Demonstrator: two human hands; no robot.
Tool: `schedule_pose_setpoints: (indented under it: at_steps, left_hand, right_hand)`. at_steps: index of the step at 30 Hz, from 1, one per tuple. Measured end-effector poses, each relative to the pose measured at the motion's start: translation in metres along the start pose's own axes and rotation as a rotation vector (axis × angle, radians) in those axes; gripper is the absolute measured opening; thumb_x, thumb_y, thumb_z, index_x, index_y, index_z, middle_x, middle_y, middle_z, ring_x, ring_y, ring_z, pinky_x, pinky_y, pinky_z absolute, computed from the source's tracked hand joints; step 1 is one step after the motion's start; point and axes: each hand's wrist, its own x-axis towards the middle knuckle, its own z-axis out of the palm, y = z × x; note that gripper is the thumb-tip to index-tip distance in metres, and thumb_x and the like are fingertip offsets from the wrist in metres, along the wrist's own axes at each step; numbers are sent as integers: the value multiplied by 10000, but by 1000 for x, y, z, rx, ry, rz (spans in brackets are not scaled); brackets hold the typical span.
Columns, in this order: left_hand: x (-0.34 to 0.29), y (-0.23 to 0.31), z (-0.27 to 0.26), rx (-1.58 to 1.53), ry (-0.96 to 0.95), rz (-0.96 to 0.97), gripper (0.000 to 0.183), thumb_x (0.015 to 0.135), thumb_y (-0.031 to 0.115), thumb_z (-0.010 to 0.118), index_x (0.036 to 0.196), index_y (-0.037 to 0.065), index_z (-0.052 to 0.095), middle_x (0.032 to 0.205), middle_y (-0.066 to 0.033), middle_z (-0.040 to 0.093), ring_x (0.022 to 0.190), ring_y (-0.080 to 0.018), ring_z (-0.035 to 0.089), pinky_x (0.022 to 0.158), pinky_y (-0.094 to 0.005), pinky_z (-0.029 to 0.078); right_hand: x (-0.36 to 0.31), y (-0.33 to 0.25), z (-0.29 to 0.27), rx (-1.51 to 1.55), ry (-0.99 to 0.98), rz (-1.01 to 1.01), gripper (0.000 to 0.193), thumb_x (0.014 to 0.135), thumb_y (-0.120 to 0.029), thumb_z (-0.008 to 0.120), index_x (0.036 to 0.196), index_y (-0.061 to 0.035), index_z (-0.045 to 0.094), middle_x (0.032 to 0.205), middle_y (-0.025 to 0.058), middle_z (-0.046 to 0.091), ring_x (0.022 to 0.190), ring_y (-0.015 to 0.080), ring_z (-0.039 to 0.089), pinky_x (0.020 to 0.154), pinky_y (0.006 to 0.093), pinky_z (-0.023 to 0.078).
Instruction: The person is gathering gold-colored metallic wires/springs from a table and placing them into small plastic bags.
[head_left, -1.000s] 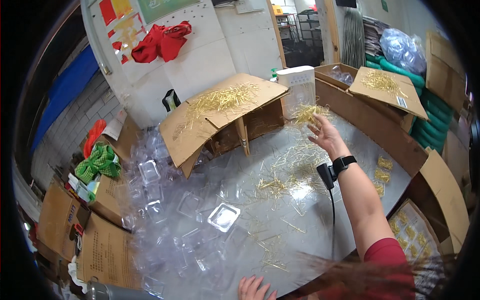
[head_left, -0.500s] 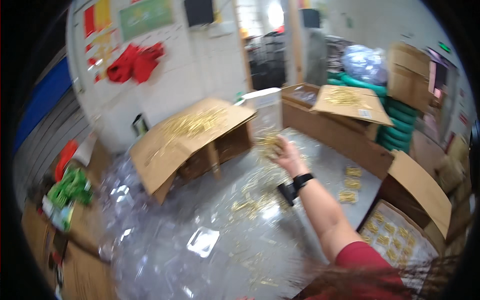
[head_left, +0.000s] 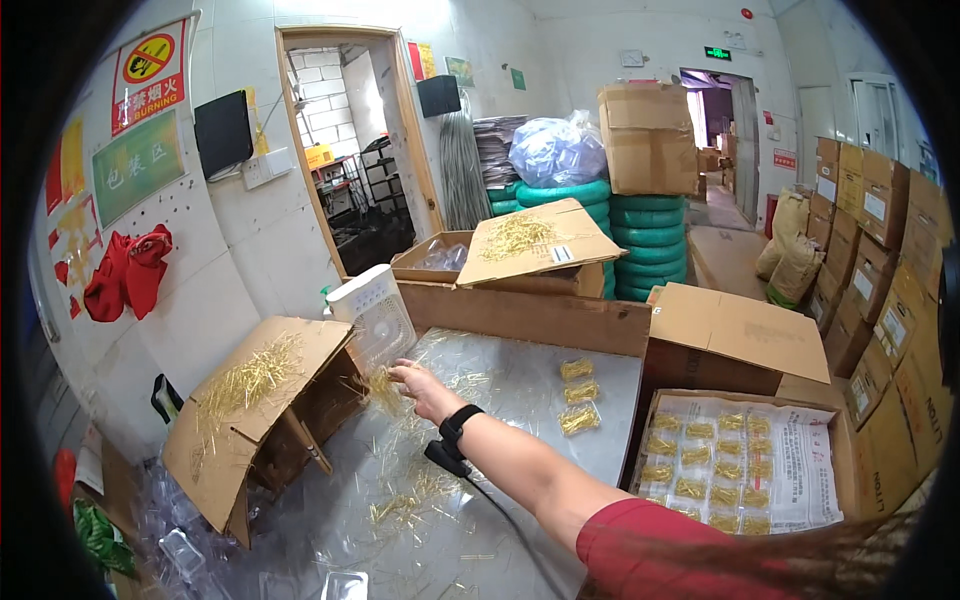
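Note:
My right hand [head_left: 420, 391] reaches out over the grey table [head_left: 335, 515], its fingers closed round a bunch of thin gold-coloured sticks [head_left: 382, 390]. A black band [head_left: 458, 425] circles that wrist, and a black device on a cable [head_left: 446, 458] hangs beside it. Just left of the hand stands a tilted cardboard box [head_left: 330, 345] with a heap of the same sticks [head_left: 250, 380] on its top. More loose sticks [head_left: 405, 505] lie scattered below my arm. My left hand is out of the picture.
A white fan [head_left: 380, 320] stands behind the hand. Small clear packs of sticks [head_left: 579, 392] sit at the table's right, near an open carton [head_left: 820, 455] holding several more. Clear plastic trays [head_left: 180, 550] pile up at lower left. Another cardboard flap [head_left: 560, 255] bears sticks behind.
The view has turned to the right and lifted, bringing more of the doorway and stacked cartons in. My right hand still holds the bunch and is now close to the tilted box and fan.

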Motion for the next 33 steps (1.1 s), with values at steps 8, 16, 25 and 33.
schedule_pose_setpoints:
  at_steps: [8, 16, 25, 33]
  left_hand:
    - [-24, -9, -5, 45, -58, -65, 259, 877, 141, 693, 1095, 1, 689, 1194, -178, 675, 1158, -386, 610, 998, -516, 473]
    - [-39, -3, 4, -67, 12, -187, 275, 888, 151, 669, 1127, 17, 692, 1220, -200, 659, 1180, -426, 599, 974, -526, 489]
    - [-19, 6, 2, 29, 10, -135, 221, 832, 69, 698, 1048, 28, 696, 1111, -168, 685, 1115, -409, 632, 962, -526, 510]
    - [21, 39, -33, -99, 1, -285, 241, 836, 130, 676, 1032, -11, 680, 1110, -199, 668, 1150, -426, 596, 1032, -566, 450]
  right_hand:
    - [-11, -16, 27, 333, -244, 284, 742, 903, -636, 537, 1512, -233, 402, 1576, 159, 360, 1411, 382, 336, 1117, 720, 101]
    - [-41, 0, 61, 168, -22, 331, 247, 1063, -258, 472, 1274, -136, 513, 1225, 121, 555, 1128, 301, 518, 1041, 683, 390]
    - [-43, 42, 56, 242, -8, 358, 395, 866, -306, 783, 1134, -86, 593, 1084, 89, 625, 992, 240, 596, 825, 393, 529]
    - [-106, 68, 99, 445, -134, 523, 272, 954, -211, 608, 1146, -20, 580, 1095, 142, 629, 964, 254, 604, 807, 386, 542]
